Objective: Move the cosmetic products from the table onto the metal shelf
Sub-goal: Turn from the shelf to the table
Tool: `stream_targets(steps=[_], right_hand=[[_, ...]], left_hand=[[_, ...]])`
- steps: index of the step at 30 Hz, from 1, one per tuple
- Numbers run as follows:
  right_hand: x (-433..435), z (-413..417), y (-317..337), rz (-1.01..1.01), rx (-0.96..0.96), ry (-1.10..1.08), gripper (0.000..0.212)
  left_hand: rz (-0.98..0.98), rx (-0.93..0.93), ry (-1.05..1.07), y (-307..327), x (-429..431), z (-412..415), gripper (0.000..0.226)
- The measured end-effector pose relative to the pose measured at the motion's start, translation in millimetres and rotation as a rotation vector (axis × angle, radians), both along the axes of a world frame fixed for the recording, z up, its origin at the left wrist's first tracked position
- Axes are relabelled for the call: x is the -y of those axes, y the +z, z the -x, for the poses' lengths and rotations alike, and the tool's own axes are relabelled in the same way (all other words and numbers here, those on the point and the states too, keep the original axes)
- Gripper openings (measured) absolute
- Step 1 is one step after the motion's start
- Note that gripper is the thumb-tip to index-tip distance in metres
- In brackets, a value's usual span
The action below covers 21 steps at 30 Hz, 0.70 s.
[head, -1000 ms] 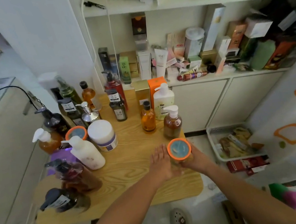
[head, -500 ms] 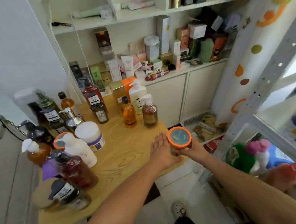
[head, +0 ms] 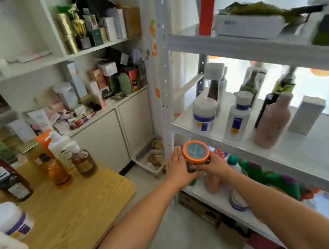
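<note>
Below the front edge of the metal shelf, the flat left hand and curled right hand clasp the jar, best raised level over that edge.

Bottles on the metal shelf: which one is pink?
The pink bottle, between the blue-labelled white bottle and the grey box; others are white or dark.

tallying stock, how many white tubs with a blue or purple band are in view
2: a round white blue-banded tub on the grey metal shelf, middle tier, left end; a purple-banded one on the wooden table. Others may be hidden.
</note>
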State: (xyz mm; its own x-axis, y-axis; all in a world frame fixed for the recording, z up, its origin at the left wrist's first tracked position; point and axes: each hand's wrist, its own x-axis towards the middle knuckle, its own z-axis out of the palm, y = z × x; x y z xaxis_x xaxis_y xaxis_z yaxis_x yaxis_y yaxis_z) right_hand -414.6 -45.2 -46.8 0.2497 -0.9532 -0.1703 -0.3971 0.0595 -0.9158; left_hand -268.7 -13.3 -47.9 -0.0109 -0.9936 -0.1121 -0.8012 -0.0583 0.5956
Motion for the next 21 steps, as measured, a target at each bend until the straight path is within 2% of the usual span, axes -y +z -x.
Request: stream_targets(steps=[6, 13, 17, 21], right_hand=[[-33.6, 110.2, 19.3, 0.023, 0.053, -0.198, 0.058], [-85.4, 225.2, 29.0, 0.013, 0.055, -0.393, 0.059], [-103.6, 274.2, 37.3, 0.034, 0.020, -0.451, 0.058], [-107.2, 305.6, 36.1, 0.054, -0.001, -0.510, 0.062]], left_hand=[[0.065, -0.071, -0.153, 15.3, -7.8, 109.5, 0.110], [0.020, -0.183, -0.236, 20.8, -38.5, 234.7, 0.114], [0.012, -0.297, -0.256, 21.5, -51.8, 289.7, 0.105], [0.010, -0.332, -0.275, 20.7, -48.3, 324.1, 0.099]])
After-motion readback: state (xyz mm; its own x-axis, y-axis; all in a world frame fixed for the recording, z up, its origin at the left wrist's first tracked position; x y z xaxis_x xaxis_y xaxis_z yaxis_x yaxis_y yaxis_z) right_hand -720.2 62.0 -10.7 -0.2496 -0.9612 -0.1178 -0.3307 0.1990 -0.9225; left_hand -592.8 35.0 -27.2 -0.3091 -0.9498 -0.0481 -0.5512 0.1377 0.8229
